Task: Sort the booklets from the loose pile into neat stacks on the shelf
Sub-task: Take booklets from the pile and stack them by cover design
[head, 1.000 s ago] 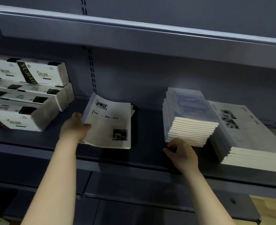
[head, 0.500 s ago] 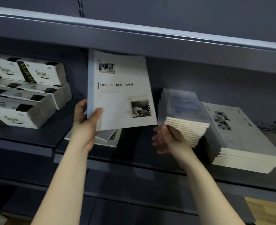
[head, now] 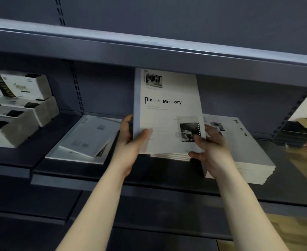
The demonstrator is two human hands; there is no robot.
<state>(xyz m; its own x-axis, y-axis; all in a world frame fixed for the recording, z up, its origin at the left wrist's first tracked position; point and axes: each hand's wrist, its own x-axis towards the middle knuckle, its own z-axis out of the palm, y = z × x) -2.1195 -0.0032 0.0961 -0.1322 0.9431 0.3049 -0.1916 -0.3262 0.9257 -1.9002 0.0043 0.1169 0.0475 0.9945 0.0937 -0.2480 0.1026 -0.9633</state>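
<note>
A white "Time & Memory" booklet (head: 167,109) stands almost upright in front of me, above the dark shelf (head: 95,180). My left hand (head: 131,140) grips its lower left edge, thumb on the cover. My right hand (head: 210,147) holds its lower right corner, thumb on the cover photo. Behind the booklet a neat stack (head: 170,157) shows only its page edges. A second neat stack (head: 245,151) of the same title lies to the right. The loose pile (head: 87,142) lies askew on the shelf to the left.
Stacked white cartons (head: 17,109) fill the shelf at far left. The upper shelf's front rail (head: 149,55) hangs just above the held booklet. At far right, a dark tray stack (head: 292,134) and a wood floor (head: 304,165) show past the shelf end.
The booklet went from the loose pile up and rightward in my left hand. My right hand left the middle stack's front and took the booklet's lower right corner.
</note>
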